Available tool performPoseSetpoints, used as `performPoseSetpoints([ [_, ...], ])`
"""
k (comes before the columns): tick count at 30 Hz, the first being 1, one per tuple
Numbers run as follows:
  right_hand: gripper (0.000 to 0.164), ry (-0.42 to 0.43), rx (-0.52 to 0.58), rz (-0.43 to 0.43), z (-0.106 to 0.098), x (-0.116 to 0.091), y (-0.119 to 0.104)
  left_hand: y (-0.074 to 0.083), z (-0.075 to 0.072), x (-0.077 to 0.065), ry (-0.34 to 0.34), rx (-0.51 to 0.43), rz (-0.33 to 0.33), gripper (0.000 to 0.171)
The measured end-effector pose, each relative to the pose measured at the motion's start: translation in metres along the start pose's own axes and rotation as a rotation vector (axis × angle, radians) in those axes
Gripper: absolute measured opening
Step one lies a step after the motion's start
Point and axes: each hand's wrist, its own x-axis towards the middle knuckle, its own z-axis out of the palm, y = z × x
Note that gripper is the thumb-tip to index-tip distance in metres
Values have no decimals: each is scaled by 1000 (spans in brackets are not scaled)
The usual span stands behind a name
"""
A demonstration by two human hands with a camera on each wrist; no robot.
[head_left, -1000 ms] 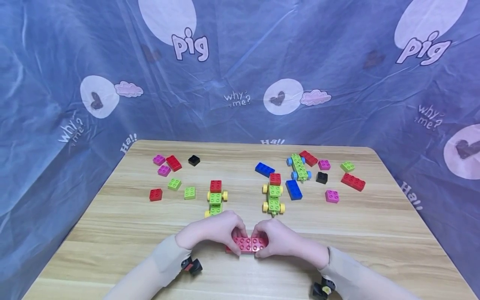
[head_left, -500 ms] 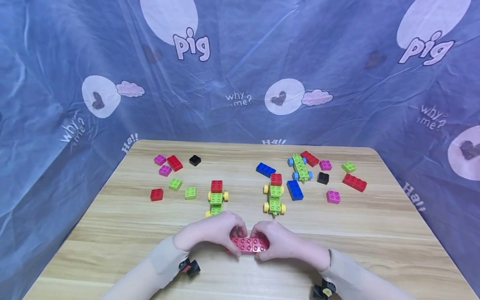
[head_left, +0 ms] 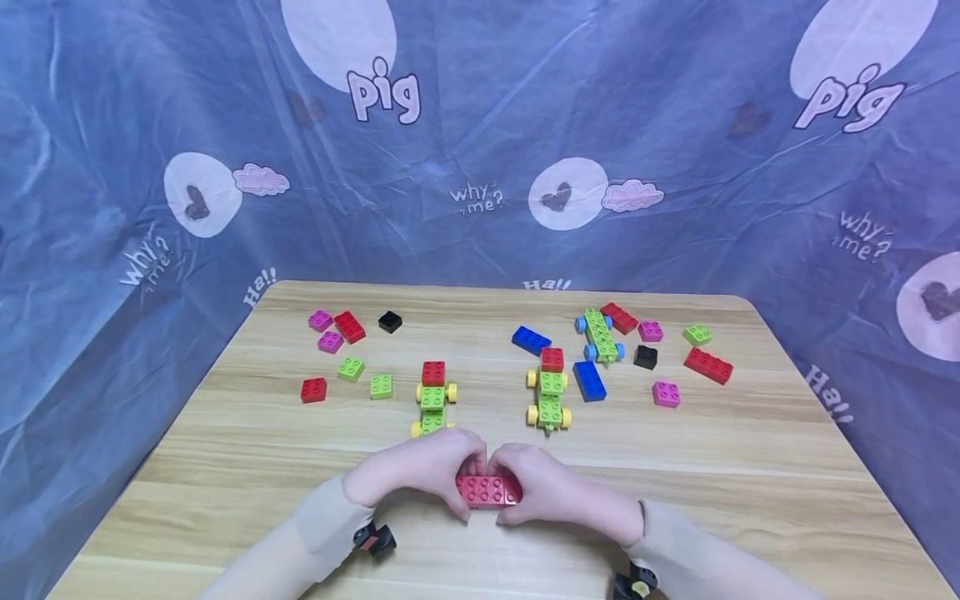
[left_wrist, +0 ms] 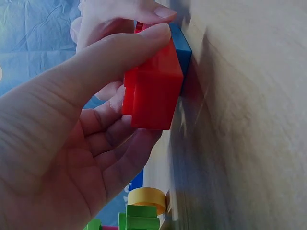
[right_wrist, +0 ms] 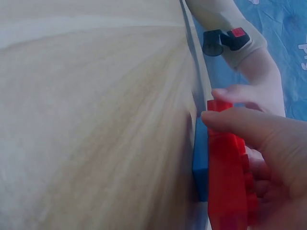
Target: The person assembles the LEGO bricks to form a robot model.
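Two red building bricks lie end to end near the table's front. My left hand grips the longer red brick, thumb on the near side and fingers on the far side. From the other end, my right hand holds the shorter red brick, largely hidden by that hand. In the left wrist view, a blue brick sits under the red brick, close against the tabletop. The right wrist view also has the blue brick below the red brick.
Beyond the hands stand two green wheeled bases with yellow wheels, the left one partly behind my left hand, the other further right. A blue-wheeled base, blue bricks and several loose bricks lie farther back.
My right hand has slid left along the red bricks and covers more of the shorter one. My left hand has shifted slightly left. The bricks stay nearly in place.
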Motion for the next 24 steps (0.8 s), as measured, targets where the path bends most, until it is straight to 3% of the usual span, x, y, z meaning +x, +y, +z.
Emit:
performPoseSetpoints([
  [15, 39, 56, 20, -11, -2, 2, 1, -1, -4, -1, 54, -20, 23, 36],
  [24, 33, 143, 1, -22, -22, 6, 4, -1, -16, -1, 204, -25, 43, 31],
])
